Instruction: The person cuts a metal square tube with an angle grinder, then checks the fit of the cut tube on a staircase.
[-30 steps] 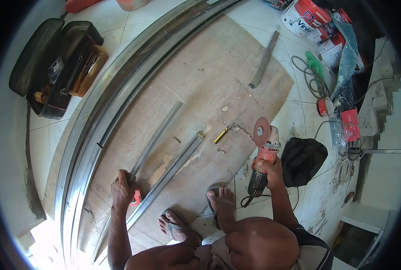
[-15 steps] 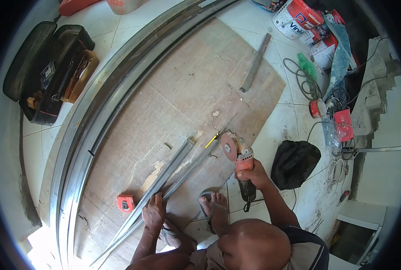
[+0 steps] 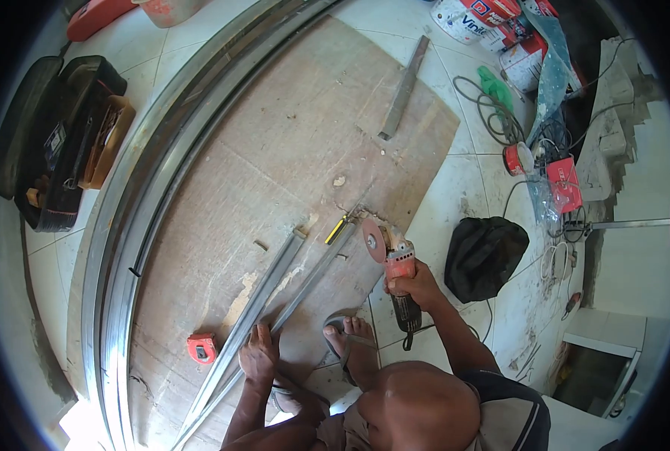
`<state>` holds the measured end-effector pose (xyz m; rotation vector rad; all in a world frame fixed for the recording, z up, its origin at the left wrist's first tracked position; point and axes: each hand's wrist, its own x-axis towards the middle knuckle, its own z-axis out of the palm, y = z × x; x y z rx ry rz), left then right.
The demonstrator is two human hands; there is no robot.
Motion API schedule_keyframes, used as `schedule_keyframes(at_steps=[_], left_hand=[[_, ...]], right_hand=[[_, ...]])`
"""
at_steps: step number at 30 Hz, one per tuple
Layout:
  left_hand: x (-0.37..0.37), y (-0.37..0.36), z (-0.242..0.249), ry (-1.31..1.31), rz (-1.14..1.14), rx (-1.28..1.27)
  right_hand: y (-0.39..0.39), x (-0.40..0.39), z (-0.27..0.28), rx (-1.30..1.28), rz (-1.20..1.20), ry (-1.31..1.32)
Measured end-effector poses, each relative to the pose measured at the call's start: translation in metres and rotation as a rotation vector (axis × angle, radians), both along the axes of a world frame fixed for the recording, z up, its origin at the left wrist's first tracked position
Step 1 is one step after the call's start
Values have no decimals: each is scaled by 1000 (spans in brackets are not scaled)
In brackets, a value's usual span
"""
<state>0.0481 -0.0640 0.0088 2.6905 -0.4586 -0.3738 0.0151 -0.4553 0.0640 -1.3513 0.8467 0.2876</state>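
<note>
My right hand [image 3: 416,287] is wrapped round the red and black body of an angle grinder [image 3: 400,267], whose reddish disc points up over the board's edge. Long grey metal profiles [image 3: 267,282] lie side by side on the wooden board [image 3: 275,165]. My left hand [image 3: 259,353] rests on them near my feet, its fingers curled over the metal. A yellow and black marker or cutter [image 3: 336,229] lies by the far end of the profiles. To the left of them sits a red tape measure [image 3: 201,348].
Long metal channels [image 3: 143,195] run along the board's left side. An open black tool case [image 3: 64,143] stands beyond them. A short metal piece [image 3: 405,89] lies on the board. At the right are a black bag [image 3: 487,259], cables, a red box [image 3: 564,184] and paint buckets [image 3: 474,16].
The head view has shifted, so the board and surrounding objects appear farther left and mostly higher. Both hands keep their holds, with the grinder still raised.
</note>
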Motion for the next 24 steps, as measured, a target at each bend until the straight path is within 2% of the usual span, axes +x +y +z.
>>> schedule_keyframes(at_steps=[7,12,21,24], left_hand=[[3,0,-3,-7,-29,1],[5,1,-3,91,-5,0],[6,-5,0,-4,-32,-5],[6,-4,-2,43,-42,21]], right_hand=[[1,2,-7,27,-40,32],[3,7,-3,28,-17,19],[6,11,-4,44,-12,28],[5,10,-7,58,-15,41]])
